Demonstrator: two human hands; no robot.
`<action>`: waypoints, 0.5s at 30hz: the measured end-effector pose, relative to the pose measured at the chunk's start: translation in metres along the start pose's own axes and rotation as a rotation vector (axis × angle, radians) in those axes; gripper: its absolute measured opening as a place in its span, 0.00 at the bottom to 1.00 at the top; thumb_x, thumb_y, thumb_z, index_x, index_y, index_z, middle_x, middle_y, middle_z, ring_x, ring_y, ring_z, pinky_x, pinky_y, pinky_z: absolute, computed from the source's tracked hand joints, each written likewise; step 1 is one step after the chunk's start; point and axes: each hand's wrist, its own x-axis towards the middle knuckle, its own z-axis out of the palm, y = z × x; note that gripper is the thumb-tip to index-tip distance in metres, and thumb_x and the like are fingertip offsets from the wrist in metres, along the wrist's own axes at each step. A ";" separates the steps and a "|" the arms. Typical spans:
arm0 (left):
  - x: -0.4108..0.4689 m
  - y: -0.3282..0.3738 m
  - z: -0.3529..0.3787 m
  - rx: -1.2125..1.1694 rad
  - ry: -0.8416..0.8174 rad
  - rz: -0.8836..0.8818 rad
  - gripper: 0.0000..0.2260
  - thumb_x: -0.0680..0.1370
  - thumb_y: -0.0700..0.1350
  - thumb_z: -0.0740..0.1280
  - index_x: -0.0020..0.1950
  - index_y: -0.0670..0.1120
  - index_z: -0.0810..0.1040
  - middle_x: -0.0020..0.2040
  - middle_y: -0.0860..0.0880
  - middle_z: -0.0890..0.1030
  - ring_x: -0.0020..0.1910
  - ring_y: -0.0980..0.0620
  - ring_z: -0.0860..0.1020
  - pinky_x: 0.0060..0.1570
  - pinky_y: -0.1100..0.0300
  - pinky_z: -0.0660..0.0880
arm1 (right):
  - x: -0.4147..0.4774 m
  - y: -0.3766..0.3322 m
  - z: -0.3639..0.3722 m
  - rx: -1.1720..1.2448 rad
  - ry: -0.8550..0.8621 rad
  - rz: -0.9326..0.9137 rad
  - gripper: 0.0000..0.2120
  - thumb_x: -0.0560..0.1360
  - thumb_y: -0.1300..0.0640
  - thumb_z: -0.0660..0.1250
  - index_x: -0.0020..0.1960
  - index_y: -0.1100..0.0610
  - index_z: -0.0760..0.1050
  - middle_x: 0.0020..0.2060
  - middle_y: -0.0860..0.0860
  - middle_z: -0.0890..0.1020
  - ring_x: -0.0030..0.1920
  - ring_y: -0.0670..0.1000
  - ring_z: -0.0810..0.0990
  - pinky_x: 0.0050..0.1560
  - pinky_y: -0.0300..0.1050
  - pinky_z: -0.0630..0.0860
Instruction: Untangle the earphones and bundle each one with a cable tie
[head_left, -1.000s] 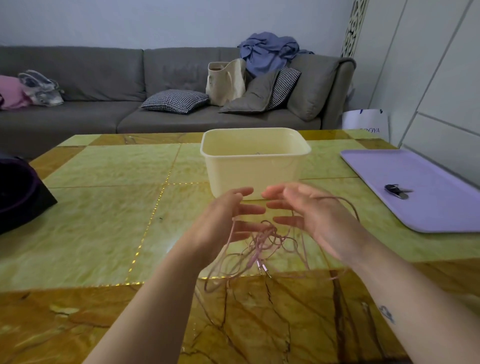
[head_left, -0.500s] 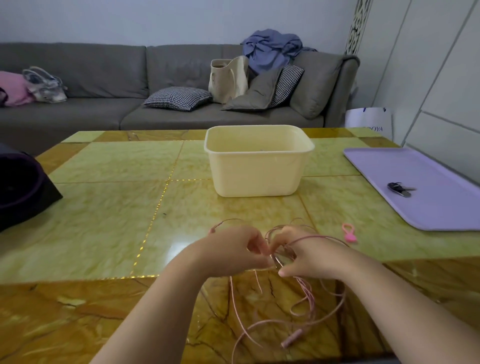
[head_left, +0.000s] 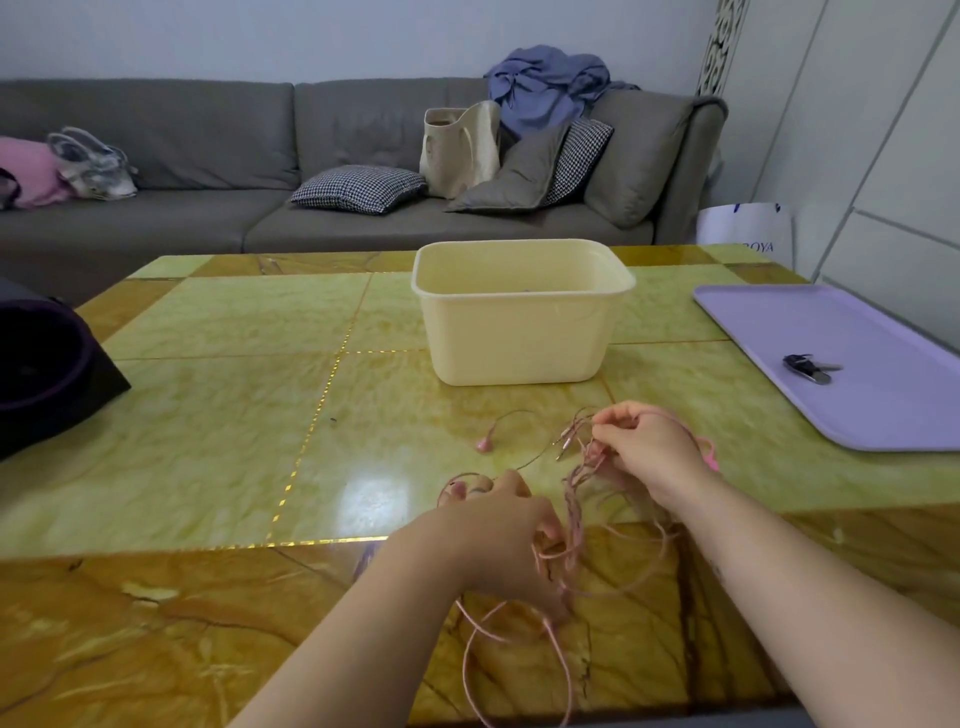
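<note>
While the left hand (head_left: 498, 540) curls its fingers round a bunch of pink strands low on the table, the right hand (head_left: 649, 452) pinches other strands a little farther out, thumb and fingertips closed on the cord just beside the metal plugs (head_left: 563, 444). Between them the earphones (head_left: 571, 512) lie as one knotted mass, with loops trailing toward the near edge and one earbud (head_left: 484, 444) lying off to the left, apart from the knot. Pulling the hands straight apart would likely cinch the twisted section tighter instead of freeing it, and the loops by the edge could slip off and drag the rest with them. A pink cable tie (head_left: 710, 457) peeks out just behind the right wrist, where a careless sweep might knock it away. The table (head_left: 208, 415) is glossy yellow-green and amber stone, probably slick under thin cord. Farther back stand a cream tub (head_left: 519, 332), a lilac tray (head_left: 883, 405) bearing keys (head_left: 810, 366), and a dark bag (head_left: 47, 364) on the left. Beyond is a grey sofa (head_left: 208, 156) with cushions, a tote and blue clothing.
</note>
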 end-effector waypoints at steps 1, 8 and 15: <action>0.001 -0.001 0.001 0.018 0.018 -0.012 0.24 0.69 0.59 0.72 0.62 0.58 0.71 0.64 0.53 0.64 0.64 0.48 0.64 0.63 0.49 0.66 | 0.002 -0.002 0.000 0.200 -0.015 0.075 0.05 0.76 0.65 0.65 0.52 0.61 0.76 0.41 0.54 0.82 0.38 0.50 0.81 0.49 0.51 0.79; 0.018 -0.007 -0.002 0.045 0.209 -0.093 0.12 0.75 0.51 0.63 0.54 0.49 0.79 0.54 0.51 0.79 0.57 0.49 0.75 0.61 0.51 0.69 | -0.014 -0.034 -0.019 0.924 -0.237 0.410 0.36 0.79 0.55 0.63 0.77 0.59 0.45 0.76 0.60 0.52 0.73 0.62 0.60 0.70 0.62 0.61; 0.009 -0.025 -0.028 -0.570 0.484 -0.132 0.02 0.75 0.45 0.66 0.42 0.50 0.77 0.38 0.53 0.82 0.41 0.47 0.80 0.42 0.56 0.74 | -0.037 -0.044 -0.037 0.825 -0.393 0.351 0.42 0.76 0.48 0.64 0.77 0.58 0.41 0.74 0.62 0.55 0.65 0.63 0.69 0.58 0.59 0.74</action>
